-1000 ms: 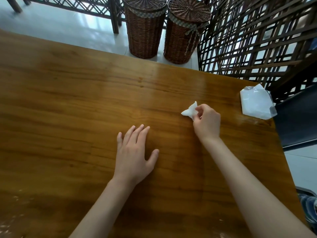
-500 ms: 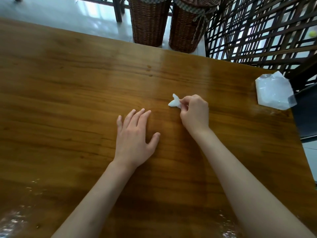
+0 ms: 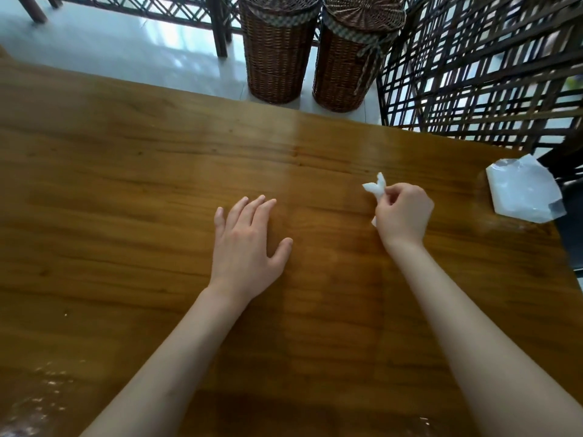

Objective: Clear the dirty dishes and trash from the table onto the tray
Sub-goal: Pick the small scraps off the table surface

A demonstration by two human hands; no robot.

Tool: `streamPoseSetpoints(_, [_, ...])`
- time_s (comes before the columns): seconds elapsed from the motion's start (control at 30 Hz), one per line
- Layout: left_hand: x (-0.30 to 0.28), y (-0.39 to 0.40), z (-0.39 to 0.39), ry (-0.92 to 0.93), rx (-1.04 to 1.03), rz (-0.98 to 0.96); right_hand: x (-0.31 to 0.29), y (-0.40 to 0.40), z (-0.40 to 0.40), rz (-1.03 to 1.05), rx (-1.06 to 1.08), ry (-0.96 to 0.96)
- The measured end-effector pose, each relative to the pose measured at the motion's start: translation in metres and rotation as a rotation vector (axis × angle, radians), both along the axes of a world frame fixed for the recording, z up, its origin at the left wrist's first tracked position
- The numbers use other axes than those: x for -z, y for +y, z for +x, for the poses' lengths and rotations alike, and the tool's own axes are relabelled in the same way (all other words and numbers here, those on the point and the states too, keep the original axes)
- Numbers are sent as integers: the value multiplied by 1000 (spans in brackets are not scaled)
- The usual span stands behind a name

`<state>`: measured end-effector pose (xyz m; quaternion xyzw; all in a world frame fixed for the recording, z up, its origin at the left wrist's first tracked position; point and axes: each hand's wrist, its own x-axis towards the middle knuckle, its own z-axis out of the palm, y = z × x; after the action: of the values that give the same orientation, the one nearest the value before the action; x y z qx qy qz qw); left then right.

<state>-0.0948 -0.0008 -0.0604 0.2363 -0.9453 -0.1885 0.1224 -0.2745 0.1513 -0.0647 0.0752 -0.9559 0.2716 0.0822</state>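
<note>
Tissue (image 3: 375,187) pinched by right hand (image 3: 403,214) above table (image 3: 126,190).

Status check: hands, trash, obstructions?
Left hand flat on table. Right hand pinching crumpled tissue. Plastic packet far right. No tray visible.

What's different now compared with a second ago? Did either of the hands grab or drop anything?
Nothing was grabbed or dropped. The right hand kept pinching the crumpled white tissue and wiped a little left, then back right. The left hand stayed flat on the wooden table, and the clear plastic packet stayed at the right edge.
</note>
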Motion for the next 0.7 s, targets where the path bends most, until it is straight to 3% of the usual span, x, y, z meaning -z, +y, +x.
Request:
streamPoseSetpoints(0.3, [4, -27, -22, -25, -22, -15, 0, -34, -51, -45, 245, -37])
streamPoseSetpoints(0.7, [6, -31, -23, -48, -20, 30, 2, -96, -59, -47, -51, -40])
